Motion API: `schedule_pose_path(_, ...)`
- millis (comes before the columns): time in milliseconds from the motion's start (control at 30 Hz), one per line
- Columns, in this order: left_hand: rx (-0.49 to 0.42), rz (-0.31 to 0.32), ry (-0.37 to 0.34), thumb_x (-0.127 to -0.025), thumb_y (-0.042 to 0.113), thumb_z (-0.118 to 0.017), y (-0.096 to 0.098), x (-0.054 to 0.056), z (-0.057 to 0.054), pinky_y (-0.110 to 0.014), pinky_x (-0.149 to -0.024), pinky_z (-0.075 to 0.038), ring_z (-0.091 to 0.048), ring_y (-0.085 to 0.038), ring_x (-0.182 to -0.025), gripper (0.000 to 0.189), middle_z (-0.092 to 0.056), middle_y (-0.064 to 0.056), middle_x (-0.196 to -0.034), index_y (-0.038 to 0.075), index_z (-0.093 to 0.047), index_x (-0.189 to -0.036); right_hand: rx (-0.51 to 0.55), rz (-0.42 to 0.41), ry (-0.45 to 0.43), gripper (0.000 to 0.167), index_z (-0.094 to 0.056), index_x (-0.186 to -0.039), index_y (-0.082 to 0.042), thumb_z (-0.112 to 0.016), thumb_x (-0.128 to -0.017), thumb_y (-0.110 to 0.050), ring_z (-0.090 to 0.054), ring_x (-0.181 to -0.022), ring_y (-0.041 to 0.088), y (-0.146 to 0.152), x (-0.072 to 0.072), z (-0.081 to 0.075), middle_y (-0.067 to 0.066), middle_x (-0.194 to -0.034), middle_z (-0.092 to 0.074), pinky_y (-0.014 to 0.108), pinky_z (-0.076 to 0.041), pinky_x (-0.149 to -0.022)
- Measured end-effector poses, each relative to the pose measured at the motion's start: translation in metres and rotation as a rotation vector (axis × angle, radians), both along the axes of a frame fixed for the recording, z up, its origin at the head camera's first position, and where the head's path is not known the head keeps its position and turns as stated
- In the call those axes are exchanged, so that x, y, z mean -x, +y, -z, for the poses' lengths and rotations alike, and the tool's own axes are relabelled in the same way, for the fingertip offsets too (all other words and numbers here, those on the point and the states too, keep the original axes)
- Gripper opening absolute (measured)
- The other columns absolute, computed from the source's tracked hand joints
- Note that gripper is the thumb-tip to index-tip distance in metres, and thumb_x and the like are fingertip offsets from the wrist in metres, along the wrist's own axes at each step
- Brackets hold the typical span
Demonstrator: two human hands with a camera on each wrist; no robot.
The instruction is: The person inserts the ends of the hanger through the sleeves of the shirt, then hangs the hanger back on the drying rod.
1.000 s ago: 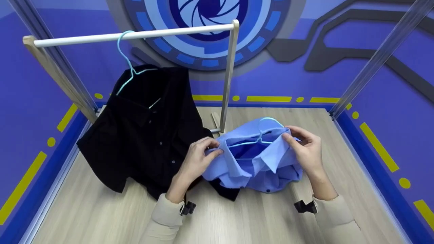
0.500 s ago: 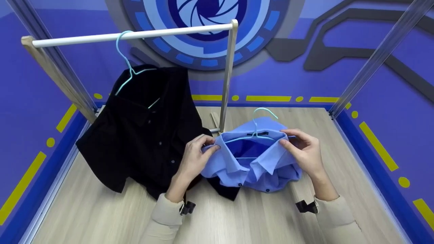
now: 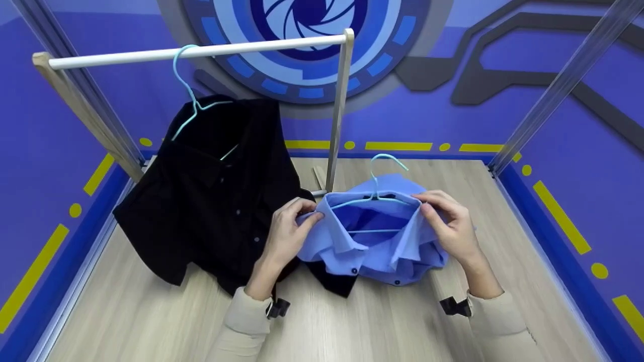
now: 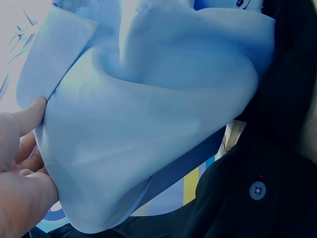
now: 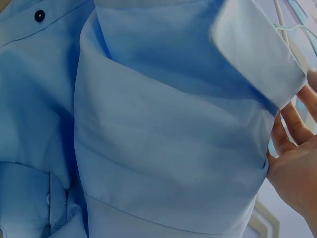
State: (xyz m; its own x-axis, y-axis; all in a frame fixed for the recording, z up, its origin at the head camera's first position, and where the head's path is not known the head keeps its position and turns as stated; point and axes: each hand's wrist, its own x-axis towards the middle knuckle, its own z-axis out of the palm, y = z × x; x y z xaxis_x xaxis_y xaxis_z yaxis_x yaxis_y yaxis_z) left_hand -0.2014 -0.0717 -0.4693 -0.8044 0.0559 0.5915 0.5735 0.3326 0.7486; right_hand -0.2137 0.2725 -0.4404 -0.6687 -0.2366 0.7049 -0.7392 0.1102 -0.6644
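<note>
A light blue shirt point(image 3: 337, 246) is held up between both hands, its collar spread wide. Inside its neck sits a pale turquoise hanger point(image 3: 375, 181), the hook standing up above the collar. My left hand point(image 3: 289, 229) pinches the shirt at the left side of the collar, thumb in front. At the right side, my right hand point(image 3: 453, 226) pinches the cloth beside the collar. In the left wrist view, the left thumb point(image 4: 32, 116) lies against the edge of the blue cloth. The right wrist view has the right fingers point(image 5: 292, 124) at the collar's corner.
A black shirt point(image 3: 216, 201) hangs on another turquoise hanger point(image 3: 191, 95) from the white bar point(image 3: 126, 58) of a wooden rack point(image 3: 341, 110). Its lower part reaches behind the left hand. A pale wood tabletop point(image 3: 392, 327) lies below, with blue walls point(image 3: 422, 120) around.
The blue shirt's collar has opened evenly and the hanger's hook has risen upright out of the neck, shifting slightly left. Both hands keep their hold and have moved slightly left.
</note>
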Motion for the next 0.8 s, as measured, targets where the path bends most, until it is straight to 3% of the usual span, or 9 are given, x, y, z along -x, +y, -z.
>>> schedule_pose_path(100,-0.009,-0.005,0.002,-0.09,0.011,-0.081,-0.001,0.0,0.001,-0.032,-0.083,-0.055,-0.068,-0.015,-0.091,0.011,-0.07,0.0,-0.093,0.004,-0.073,-0.094,-0.036,0.034,0.01,0.03,-0.07,-0.113,0.014,-0.054,-0.089,0.025,-0.063,-0.105,0.022,-0.004,-0.004,-0.007,0.029,-0.106,-0.065,0.026,-0.049,-0.091)
schedule_pose_path(233,-0.028,-0.005,-0.005,-0.09,0.011,-0.08,-0.001,0.0,0.001,-0.037,-0.085,-0.056,-0.068,-0.016,-0.093,0.011,-0.071,0.0,-0.094,0.004,-0.073,-0.094,-0.125,0.144,0.032,0.027,-0.07,-0.109,0.013,-0.06,-0.087,0.024,-0.063,-0.101,0.017,-0.01,-0.013,-0.02,0.026,-0.103,-0.067,0.024,-0.048,-0.089)
schedule_pose_path(333,-0.03,-0.007,-0.019,-0.09,0.011,-0.081,-0.002,0.0,0.001,-0.037,-0.084,-0.056,-0.067,-0.015,-0.091,0.01,-0.071,0.001,-0.093,0.005,-0.074,-0.094,-0.192,0.205,0.036,0.025,-0.071,-0.107,0.011,-0.064,-0.087,0.023,-0.063,-0.098,0.015,-0.011,-0.016,-0.021,0.021,-0.101,-0.068,0.022,-0.048,-0.086)
schedule_pose_path(500,-0.026,-0.009,-0.027,-0.088,0.01,-0.083,-0.003,-0.001,0.001,-0.031,-0.079,-0.055,-0.066,-0.015,-0.087,0.011,-0.07,0.001,-0.091,0.005,-0.075,-0.092,-0.221,0.203,0.031,0.023,-0.071,-0.103,0.009,-0.066,-0.086,0.023,-0.061,-0.092,0.016,-0.011,-0.016,-0.019,0.019,-0.097,-0.067,0.02,-0.048,-0.082)
schedule_pose_path(800,0.003,-0.012,-0.034,-0.086,0.013,-0.085,-0.006,-0.001,0.001,-0.03,-0.073,-0.051,-0.064,-0.013,-0.08,0.013,-0.07,0.004,-0.088,0.007,-0.076,-0.093,-0.215,0.212,0.072,0.025,-0.071,-0.102,0.009,-0.067,-0.083,0.025,-0.062,-0.095,0.016,-0.013,-0.016,-0.018,0.018,-0.097,-0.067,0.023,-0.047,-0.087)
